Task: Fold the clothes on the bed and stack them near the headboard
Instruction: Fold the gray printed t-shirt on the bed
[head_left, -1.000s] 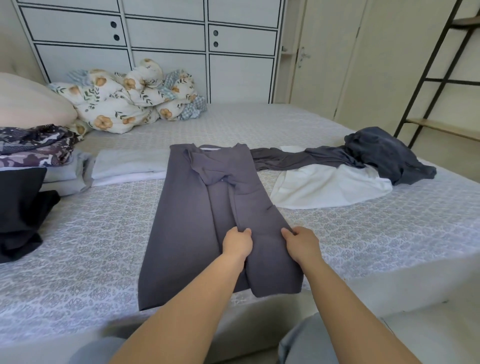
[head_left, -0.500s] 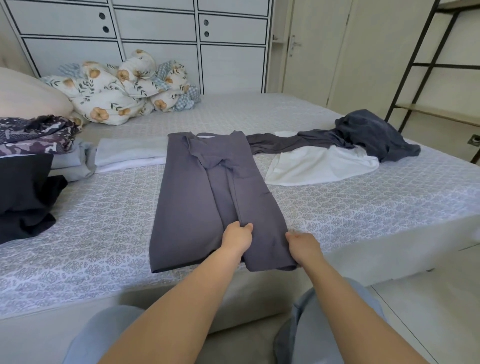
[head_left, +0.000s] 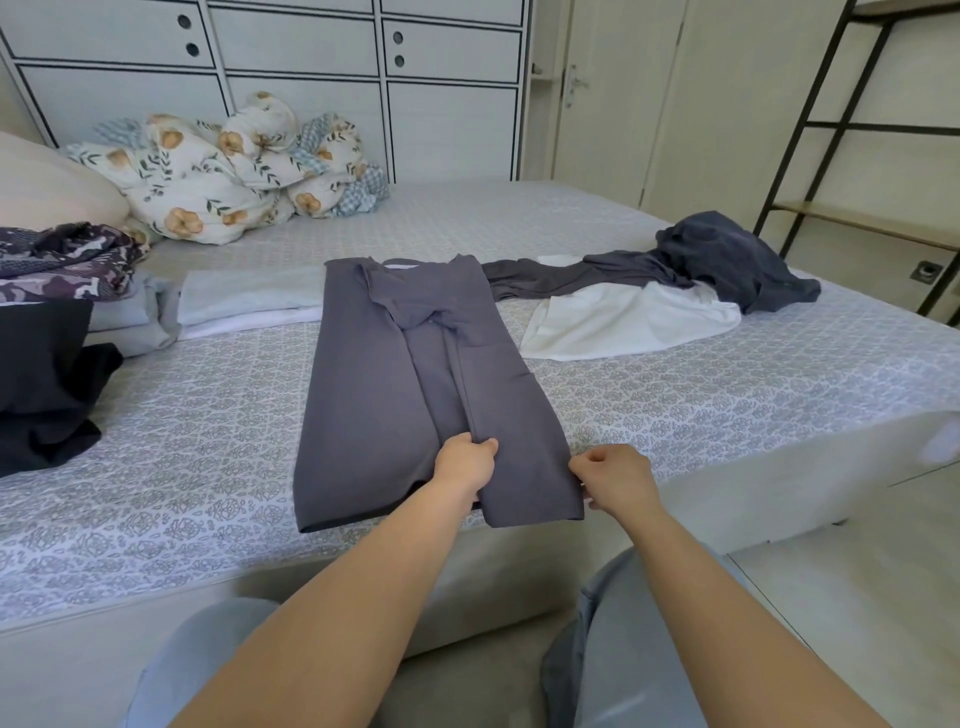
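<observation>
A pair of grey trousers (head_left: 374, 395) lies flat on the bed (head_left: 208, 441), legs toward me, waistband toward the far side. My left hand (head_left: 465, 462) pinches the inner edge of the right leg near its hem. My right hand (head_left: 613, 480) pinches the outer edge of that same leg. At the left stands a pile of folded clothes (head_left: 67, 265) with a patterned purple piece on top. Unfolded clothes lie at the right: a white garment (head_left: 623, 322), a dark grey one (head_left: 561, 275) and a navy one (head_left: 737, 260).
A folded pale garment (head_left: 249, 301) lies left of the trousers. A black garment (head_left: 41, 379) lies at the left edge. A floral duvet (head_left: 223, 171) and a pillow (head_left: 47, 187) sit at the back left. A metal shelf frame (head_left: 852, 124) stands right of the bed.
The trousers' hem has been drawn back onto the bed, away from its front edge. Both hands kept their hold on the right leg. The camera has tilted down slightly.
</observation>
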